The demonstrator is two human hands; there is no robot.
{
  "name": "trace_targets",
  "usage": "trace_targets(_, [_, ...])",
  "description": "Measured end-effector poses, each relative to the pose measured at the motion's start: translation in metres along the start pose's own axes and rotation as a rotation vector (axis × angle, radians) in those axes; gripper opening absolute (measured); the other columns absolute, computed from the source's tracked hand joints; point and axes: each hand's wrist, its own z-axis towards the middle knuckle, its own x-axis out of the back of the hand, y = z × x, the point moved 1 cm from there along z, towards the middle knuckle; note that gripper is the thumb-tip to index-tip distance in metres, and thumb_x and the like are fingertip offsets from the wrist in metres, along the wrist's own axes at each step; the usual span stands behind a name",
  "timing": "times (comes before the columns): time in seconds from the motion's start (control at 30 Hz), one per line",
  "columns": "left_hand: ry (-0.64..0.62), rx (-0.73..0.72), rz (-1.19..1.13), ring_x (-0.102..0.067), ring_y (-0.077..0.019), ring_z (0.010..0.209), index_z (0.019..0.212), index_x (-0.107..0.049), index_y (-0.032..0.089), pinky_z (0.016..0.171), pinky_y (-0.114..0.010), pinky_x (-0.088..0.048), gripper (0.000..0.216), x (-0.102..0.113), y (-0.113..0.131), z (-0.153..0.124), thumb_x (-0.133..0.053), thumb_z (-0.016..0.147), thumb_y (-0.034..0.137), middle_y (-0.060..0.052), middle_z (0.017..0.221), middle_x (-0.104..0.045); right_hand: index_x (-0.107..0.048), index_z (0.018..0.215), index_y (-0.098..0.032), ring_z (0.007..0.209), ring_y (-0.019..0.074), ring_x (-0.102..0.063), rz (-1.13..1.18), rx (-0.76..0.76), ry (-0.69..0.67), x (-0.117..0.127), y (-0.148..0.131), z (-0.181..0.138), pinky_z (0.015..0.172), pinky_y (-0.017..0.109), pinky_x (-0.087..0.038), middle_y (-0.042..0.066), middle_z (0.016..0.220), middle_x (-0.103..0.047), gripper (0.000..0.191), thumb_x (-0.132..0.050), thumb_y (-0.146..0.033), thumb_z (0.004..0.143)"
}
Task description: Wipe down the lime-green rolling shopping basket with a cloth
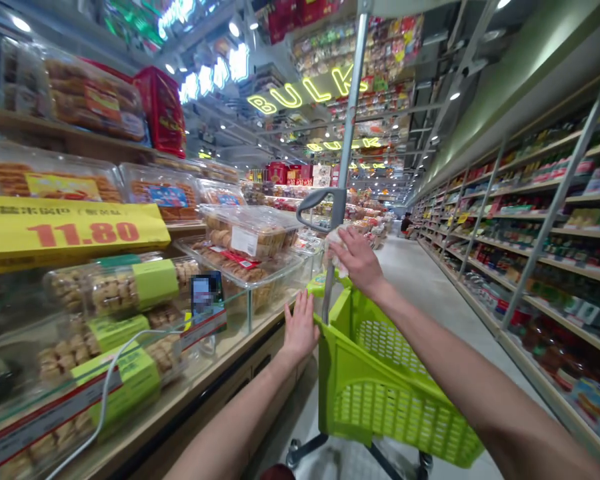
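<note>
A white cloth (339,250) is bunched under my right hand (357,257), whose fingers press it against the upright metal pole (353,113) below a grey loop handle (313,208). My left hand (301,327) rests at the near left corner of the green shopping cart (375,387), its fingers stretched forward and lying flat. The hand's underside is hidden, so I cannot tell how firmly it touches the rim. The cart's basket has perforated sides and stands on dark legs with casters (294,453).
Left of the cart runs a glass-edged display counter (250,310) with packaged pastries (250,233), a yellow price sign (75,230), a phone-like screen (206,297) and a white cable (111,373). Stocked shelves (540,260) line the right side of the aisle (405,267). A person (407,225) is far ahead.
</note>
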Motion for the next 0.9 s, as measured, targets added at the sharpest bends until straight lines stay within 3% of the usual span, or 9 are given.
trace_targets(0.1, [-0.013,0.016,0.005,-0.005,-0.0231,0.134,0.136,-0.018,0.009,0.106,-0.052,-0.01,0.072,0.004,-0.009,0.001,-0.047,0.071,0.021,-0.012,0.145,-0.013,-0.056,0.112,-0.017,0.131,0.0217,-0.02,-0.047,0.127,-0.131,-0.016,-0.003,-0.008,0.103,0.047,-0.03,0.01,0.132,-0.043,0.031,-0.041,-0.013,0.086])
trace_targets(0.23, [-0.044,0.022,0.004,-0.004,-0.0226,0.134,0.137,-0.018,0.01,0.106,-0.052,-0.009,0.073,0.004,-0.016,-0.001,-0.048,0.072,0.021,-0.011,0.146,-0.013,-0.057,0.111,-0.015,0.129,0.0227,-0.025,-0.044,0.299,-0.289,-0.032,-0.03,-0.061,0.102,0.045,-0.032,0.011,0.131,-0.044,0.028,-0.045,-0.016,0.085])
trace_targets(0.37, [-0.072,0.021,0.003,-0.002,-0.0228,0.134,0.137,-0.017,0.011,0.106,-0.051,-0.008,0.073,0.001,-0.02,-0.002,-0.048,0.071,0.019,-0.012,0.146,-0.013,-0.059,0.108,-0.015,0.125,0.0221,-0.033,-0.024,0.415,-0.359,-0.041,-0.052,-0.098,0.103,0.041,-0.031,0.009,0.126,-0.05,0.027,-0.048,-0.02,0.084])
trace_targets(0.5, [-0.066,0.019,-0.025,-0.003,-0.0233,0.134,0.137,-0.017,0.011,0.106,-0.052,-0.008,0.075,0.005,-0.018,0.007,-0.05,0.071,0.021,-0.012,0.145,-0.013,-0.058,0.109,-0.016,0.128,0.0222,-0.029,-0.044,0.394,-0.346,-0.036,-0.041,-0.076,0.104,0.041,-0.029,0.009,0.13,-0.046,0.027,-0.047,-0.019,0.085])
trace_targets(0.63, [-0.008,0.062,-0.071,-0.003,-0.0229,0.134,0.137,-0.015,0.011,0.106,-0.053,-0.008,0.076,0.015,-0.012,0.023,-0.051,0.071,0.022,-0.012,0.146,-0.011,-0.056,0.112,-0.017,0.13,0.0238,-0.022,-0.115,0.211,-0.203,-0.026,-0.014,-0.029,0.104,0.045,-0.025,0.009,0.134,-0.04,0.029,-0.044,-0.015,0.085])
trace_targets(0.7, [0.024,0.084,-0.095,-0.003,-0.0231,0.134,0.138,-0.014,0.01,0.106,-0.052,-0.009,0.078,0.017,-0.008,0.027,-0.051,0.071,0.024,-0.013,0.146,-0.009,-0.055,0.113,-0.017,0.131,0.0235,-0.021,-0.118,0.163,-0.161,-0.026,-0.009,-0.02,0.104,0.046,-0.024,0.009,0.135,-0.04,0.03,-0.043,-0.015,0.085])
trace_targets(0.77, [0.026,0.093,-0.11,-0.003,-0.023,0.134,0.137,-0.013,0.01,0.106,-0.052,-0.009,0.078,0.015,-0.005,0.026,-0.051,0.071,0.025,-0.013,0.146,-0.009,-0.056,0.112,-0.016,0.13,0.0238,-0.023,-0.105,0.205,-0.184,-0.031,-0.015,-0.029,0.104,0.046,-0.024,0.01,0.134,-0.041,0.029,-0.044,-0.016,0.085])
trace_targets(0.9, [-0.056,0.105,-0.108,-0.004,-0.0229,0.134,0.137,-0.016,0.009,0.106,-0.052,-0.008,0.076,0.003,-0.006,0.013,-0.051,0.071,0.024,-0.013,0.146,-0.011,-0.059,0.108,-0.014,0.128,0.0244,-0.028,-0.043,0.395,-0.322,-0.048,-0.042,-0.08,0.103,0.043,-0.027,0.009,0.13,-0.046,0.027,-0.046,-0.018,0.084])
